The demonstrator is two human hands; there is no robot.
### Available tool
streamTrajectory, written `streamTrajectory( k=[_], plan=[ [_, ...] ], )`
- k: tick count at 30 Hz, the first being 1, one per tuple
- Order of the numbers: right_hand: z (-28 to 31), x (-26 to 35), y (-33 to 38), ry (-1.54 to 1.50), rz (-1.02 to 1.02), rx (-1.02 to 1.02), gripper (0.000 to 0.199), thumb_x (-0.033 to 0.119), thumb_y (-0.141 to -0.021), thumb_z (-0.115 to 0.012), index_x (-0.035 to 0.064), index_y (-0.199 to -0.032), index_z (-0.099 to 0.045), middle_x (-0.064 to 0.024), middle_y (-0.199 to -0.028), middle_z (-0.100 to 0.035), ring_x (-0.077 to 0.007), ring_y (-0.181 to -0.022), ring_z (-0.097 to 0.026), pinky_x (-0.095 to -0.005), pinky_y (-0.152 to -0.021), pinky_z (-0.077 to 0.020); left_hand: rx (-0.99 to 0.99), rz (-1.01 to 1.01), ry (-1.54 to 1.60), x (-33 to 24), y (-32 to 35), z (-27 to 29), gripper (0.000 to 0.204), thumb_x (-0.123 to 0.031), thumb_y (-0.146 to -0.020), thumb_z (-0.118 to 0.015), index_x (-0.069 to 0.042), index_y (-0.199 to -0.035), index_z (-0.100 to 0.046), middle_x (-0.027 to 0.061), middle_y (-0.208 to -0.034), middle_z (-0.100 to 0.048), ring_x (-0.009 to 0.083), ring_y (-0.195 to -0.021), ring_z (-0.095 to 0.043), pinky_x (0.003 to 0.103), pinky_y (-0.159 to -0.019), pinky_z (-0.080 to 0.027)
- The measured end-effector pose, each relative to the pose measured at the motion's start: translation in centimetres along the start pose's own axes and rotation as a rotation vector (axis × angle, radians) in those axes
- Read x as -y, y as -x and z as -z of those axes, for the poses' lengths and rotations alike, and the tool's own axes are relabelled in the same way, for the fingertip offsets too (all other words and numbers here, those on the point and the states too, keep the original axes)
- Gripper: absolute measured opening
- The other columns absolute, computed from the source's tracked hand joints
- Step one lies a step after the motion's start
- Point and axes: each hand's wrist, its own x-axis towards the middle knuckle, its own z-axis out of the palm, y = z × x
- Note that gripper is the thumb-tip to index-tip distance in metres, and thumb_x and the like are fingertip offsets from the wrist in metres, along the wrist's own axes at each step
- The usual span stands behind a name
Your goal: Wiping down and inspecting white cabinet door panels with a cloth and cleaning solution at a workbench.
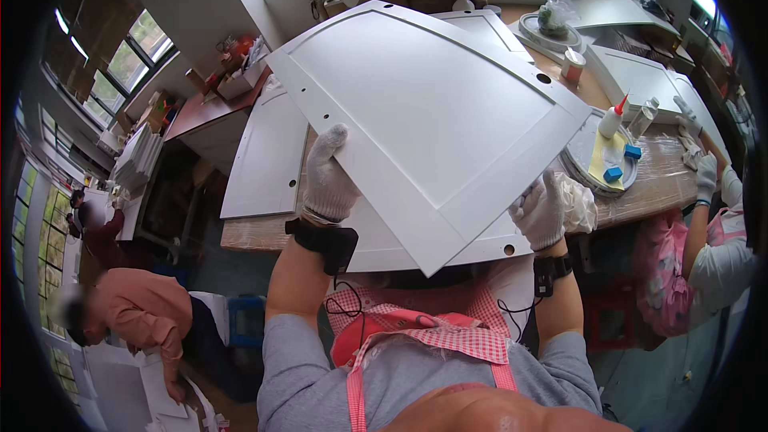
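The panel (pixel 432 120), white with a curved far edge and a recessed field, is held over the worktop (pixel 660 180), one corner pointing at the person's apron (pixel 404 324). Under it lies a lower panel (pixel 372 232); whether the two touch, I cannot tell.

The left hand (pixel 330 180), in a pale glove, has its grip closed on the panel's left edge, thumb on the upper face. The right hand (pixel 540 212) (gloved as well) is at the lower right edge with bent fingers; they are partly hidden, so I cannot tell whether that grip is closed.

To the right stands a red-tipped bottle (pixel 611 122), with a yellow sheet (pixel 600 162) and two blue blocks (pixel 613 174) beside it on a round lid (pixel 574 166). A clear bottle (pixel 644 118) is just beyond. Farther right, a co-worker's gloved hand (pixel 707 176) shows at the worktop's side.
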Motion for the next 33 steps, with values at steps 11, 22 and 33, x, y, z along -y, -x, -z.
streamTrajectory(
  k=[11,22,33],
  plan=[
    [10.4,-0.6,4.4,-0.009,-0.080,-0.169,0.048,0.037,-0.109,-0.051,0.0005,-0.139,-0.057,-0.0214,-0.107,-0.073,-0.0261,-0.078,-0.072,-0.0330,-0.065,-0.0587,-0.109,-0.012,0.131,11.7,-22.4,-2.2,0.014,-0.007,-0.100,-0.068,-0.004,-0.110,-0.059,0.0095,-0.109,-0.066,0.0227,-0.102,-0.070,0.038,-0.089,-0.066],
    [10.7,-0.2,5.0,-0.196,-0.145,-0.044,0.048,0.028,-0.106,-0.056,-0.0046,-0.141,-0.052,-0.0268,-0.117,-0.070,-0.0329,-0.088,-0.074,-0.0449,-0.083,-0.0607,-0.359,-0.064,0.136,19.5,-31.8,-1.2,0.036,-0.014,-0.096,-0.077,0.000,-0.121,-0.056,0.0156,-0.119,-0.065,0.0316,-0.113,-0.068,0.051,-0.097,-0.065],
    [11.0,-0.2,4.4,-0.233,-0.148,-0.028,0.042,0.017,-0.106,-0.053,-0.0067,-0.141,-0.052,-0.0278,-0.116,-0.071,-0.0350,-0.090,-0.075,-0.0442,-0.082,-0.0620,-0.273,0.378,-0.843,15.3,-29.6,-0.4,0.041,-0.042,-0.102,-0.068,-0.003,-0.114,-0.064,0.0127,-0.083,-0.070,0.0214,-0.066,-0.069,0.034,-0.047,-0.058]
  ],
)
